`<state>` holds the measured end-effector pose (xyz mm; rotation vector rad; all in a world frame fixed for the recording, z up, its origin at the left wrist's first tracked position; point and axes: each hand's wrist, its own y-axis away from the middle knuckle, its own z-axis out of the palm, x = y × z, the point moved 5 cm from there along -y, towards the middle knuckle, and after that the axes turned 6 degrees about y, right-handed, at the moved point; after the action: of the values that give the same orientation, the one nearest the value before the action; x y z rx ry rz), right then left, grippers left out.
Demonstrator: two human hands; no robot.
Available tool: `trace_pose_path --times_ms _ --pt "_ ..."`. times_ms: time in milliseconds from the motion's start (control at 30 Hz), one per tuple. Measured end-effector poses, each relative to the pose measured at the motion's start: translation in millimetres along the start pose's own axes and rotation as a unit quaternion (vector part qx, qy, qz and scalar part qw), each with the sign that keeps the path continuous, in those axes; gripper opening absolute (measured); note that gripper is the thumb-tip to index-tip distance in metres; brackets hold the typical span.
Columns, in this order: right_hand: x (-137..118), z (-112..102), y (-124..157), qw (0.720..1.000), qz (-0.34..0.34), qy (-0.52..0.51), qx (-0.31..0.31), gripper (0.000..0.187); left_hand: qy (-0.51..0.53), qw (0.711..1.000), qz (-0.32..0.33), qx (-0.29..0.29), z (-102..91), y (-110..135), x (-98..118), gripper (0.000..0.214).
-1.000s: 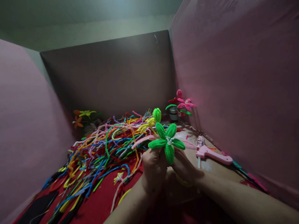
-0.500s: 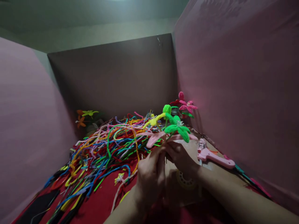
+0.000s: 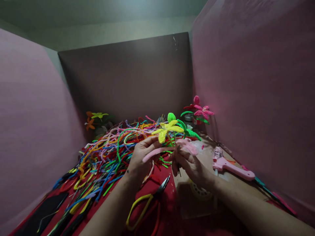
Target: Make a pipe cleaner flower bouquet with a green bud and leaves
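My right hand [image 3: 190,167] is closed round the thin stems of a pipe-cleaner flower bunch, whose ends poke out below the fingers. The bunch carries a yellow flower [image 3: 168,129], a green flower [image 3: 190,131], a round green bud [image 3: 171,117] and fuzzy pink leaves [image 3: 188,146]. My left hand [image 3: 141,157] is beside the bunch, fingers stretched towards the yellow petals. One long pink leaf crosses in front of it, hiding part of the fingers; whether they touch a petal is unclear.
Loose coloured pipe cleaners [image 3: 110,147] are heaped on the left. Scissors [image 3: 147,203] lie on the red cloth [image 3: 169,209] below my hands. On the right are a pink glue gun [image 3: 232,167] and a tape roll [image 3: 201,191]. Pink flowers [image 3: 203,111] stand behind.
My left hand has come off the stems and moved left. The bunch has turned, so the yellow flower now faces me. The scissors have come into view.
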<state>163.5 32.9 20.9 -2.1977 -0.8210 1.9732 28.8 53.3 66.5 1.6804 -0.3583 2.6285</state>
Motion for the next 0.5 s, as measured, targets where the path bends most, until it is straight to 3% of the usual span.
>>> trace_pose_path --times_ms 200,367,500 --pt "3 6 0 0.999 0.014 -0.037 -0.032 0.039 -0.019 0.998 -0.012 -0.057 17.0 -4 -6 0.027" --pt "15 14 0 0.986 0.068 -0.152 -0.001 0.032 -0.089 0.994 0.050 -0.030 12.1 0 -2 0.019" --pt "15 20 4 0.967 0.109 -0.227 0.023 0.033 -0.146 0.983 0.105 -0.043 8.7 3 -2 0.012"
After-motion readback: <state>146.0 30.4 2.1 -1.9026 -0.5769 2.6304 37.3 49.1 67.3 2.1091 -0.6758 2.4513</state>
